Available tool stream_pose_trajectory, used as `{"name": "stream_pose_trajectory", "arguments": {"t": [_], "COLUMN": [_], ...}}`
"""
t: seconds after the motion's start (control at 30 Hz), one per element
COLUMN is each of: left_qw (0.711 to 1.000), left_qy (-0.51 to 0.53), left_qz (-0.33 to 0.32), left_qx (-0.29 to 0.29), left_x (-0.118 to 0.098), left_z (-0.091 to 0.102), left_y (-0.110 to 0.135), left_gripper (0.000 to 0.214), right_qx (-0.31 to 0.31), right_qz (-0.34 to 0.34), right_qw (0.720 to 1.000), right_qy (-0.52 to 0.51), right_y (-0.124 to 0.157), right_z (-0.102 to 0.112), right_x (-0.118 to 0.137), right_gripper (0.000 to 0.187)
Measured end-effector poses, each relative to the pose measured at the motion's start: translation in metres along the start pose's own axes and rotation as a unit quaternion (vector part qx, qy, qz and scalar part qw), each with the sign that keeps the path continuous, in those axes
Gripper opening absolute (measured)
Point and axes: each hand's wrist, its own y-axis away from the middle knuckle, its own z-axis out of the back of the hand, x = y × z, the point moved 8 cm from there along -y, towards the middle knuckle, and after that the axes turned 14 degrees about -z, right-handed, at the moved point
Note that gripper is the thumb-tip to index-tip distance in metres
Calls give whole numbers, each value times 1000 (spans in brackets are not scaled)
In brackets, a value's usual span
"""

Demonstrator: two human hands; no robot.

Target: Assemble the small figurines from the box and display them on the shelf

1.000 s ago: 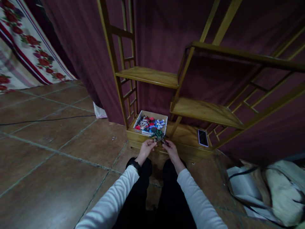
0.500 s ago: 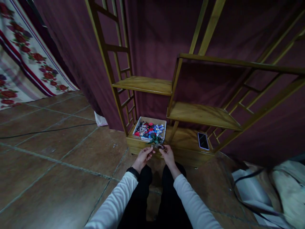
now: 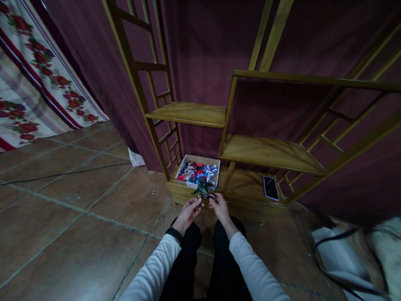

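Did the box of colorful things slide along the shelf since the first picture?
No. The box sits in the same spot on the low wooden shelf, by the left post.

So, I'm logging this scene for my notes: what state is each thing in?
Left hand: pinching the green piece
Right hand: pinching it too
Green piece: held up in front of the box
Box: open, filled with small colourful items
Phone: lying flat, dark screen up
Cable: stretched across the floor
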Motion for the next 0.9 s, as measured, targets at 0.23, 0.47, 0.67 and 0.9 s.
{"name": "stream_pose_trajectory", "arguments": {"t": [0.23,0.47,0.67,0.9], "left_qw": [999,994,992,993], "left_qy": [-25,-71,-90,-89], "left_qz": [-43,-79,-81,-73], "left_qx": [-15,-12,22,22], "left_x": [1,-4,-11,-14], "left_z": [-1,-6,-12,-14], "left_y": [4,7,6,5], "left_gripper": [32,34,33,32], "right_qx": [27,20,4,16], "right_qz": [-25,-26,-13,-6], "right_qw": [999,998,999,999], "right_qy": [-15,-48,-29,-48], "right_y": [1,8,13,17], "right_z": [0,4,11,8], "right_x": [-4,3,12,15], "right_gripper": [34,37,38,37]}}
